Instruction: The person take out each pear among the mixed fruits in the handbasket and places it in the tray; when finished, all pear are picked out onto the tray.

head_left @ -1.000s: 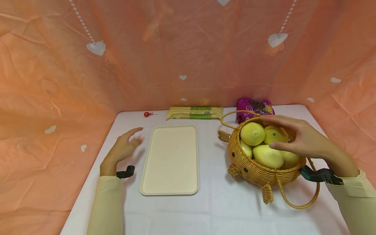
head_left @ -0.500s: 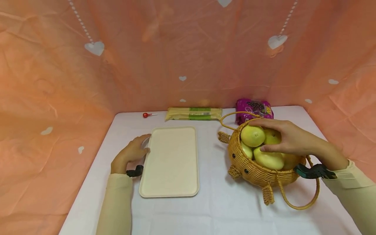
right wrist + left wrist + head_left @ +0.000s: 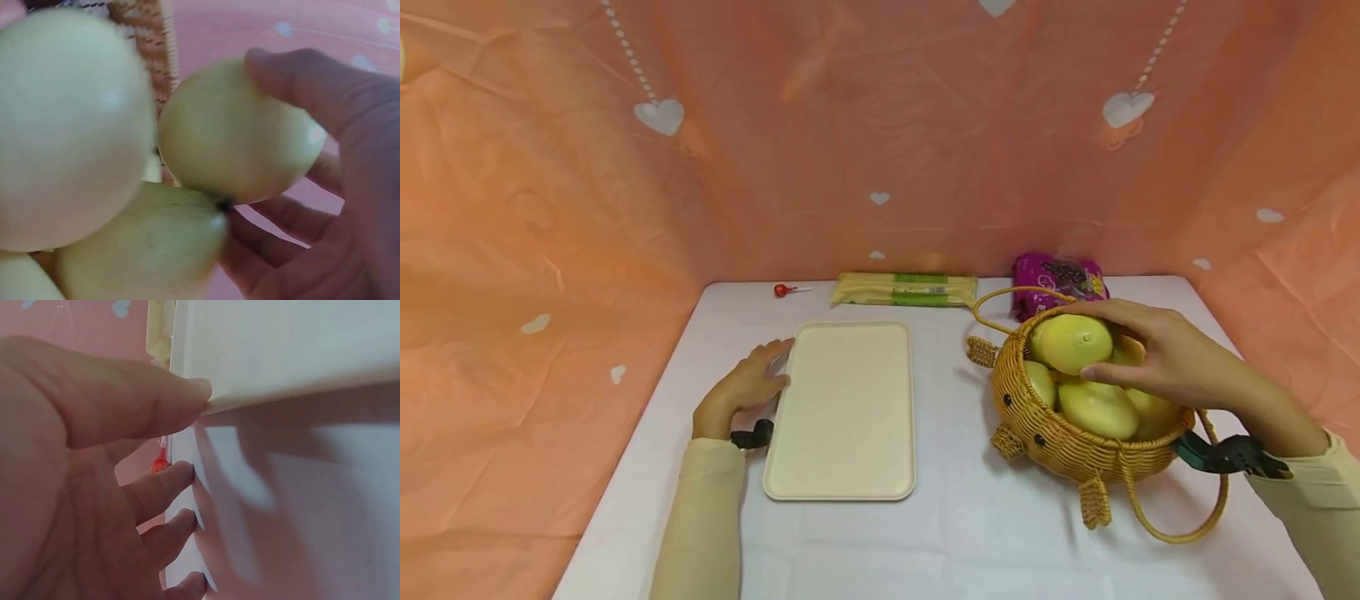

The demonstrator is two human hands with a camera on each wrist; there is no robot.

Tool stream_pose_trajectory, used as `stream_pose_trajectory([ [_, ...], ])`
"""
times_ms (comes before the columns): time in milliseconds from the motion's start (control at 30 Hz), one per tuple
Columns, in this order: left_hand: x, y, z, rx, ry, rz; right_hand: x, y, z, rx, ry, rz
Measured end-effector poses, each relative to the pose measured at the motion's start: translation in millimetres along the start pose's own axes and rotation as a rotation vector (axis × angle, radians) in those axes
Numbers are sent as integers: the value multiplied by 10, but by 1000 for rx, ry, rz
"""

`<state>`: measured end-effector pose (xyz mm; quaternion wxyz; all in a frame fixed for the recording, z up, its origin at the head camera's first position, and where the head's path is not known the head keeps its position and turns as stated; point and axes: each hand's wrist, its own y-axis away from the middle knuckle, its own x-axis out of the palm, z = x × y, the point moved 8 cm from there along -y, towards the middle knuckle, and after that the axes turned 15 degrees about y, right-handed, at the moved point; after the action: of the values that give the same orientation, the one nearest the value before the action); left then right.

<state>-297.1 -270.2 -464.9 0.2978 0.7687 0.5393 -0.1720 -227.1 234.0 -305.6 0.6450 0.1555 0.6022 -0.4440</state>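
In the head view my left hand lies at the left side of a cream rectangular tray. Its thumb touches the tray's rim in the left wrist view, while the other fingers rest beside it on the tablecloth. At the right, my right hand reaches into a wicker basket filled with several yellow-green fruits. Its thumb and fingers curl round one smooth round fruit. Below this fruit in the right wrist view is another yellow-green fruit, with a larger-looking one at left.
Along the back edge lie a red lollipop, a long pale packet with green bands and a purple packet behind the basket. One basket handle hangs out over the white tablecloth. An orange curtain encloses the table.
My left hand has moved right to the tray's edge. The right hand has closed round a fruit in the basket, and that fruit has shifted slightly right and up. The tray stays put.
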Motion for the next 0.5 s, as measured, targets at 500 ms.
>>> stream_pose_trajectory([
  [500, 3, 26, -9, -19, -21, 1, -274, 303, 463, 101, -292, -186],
])
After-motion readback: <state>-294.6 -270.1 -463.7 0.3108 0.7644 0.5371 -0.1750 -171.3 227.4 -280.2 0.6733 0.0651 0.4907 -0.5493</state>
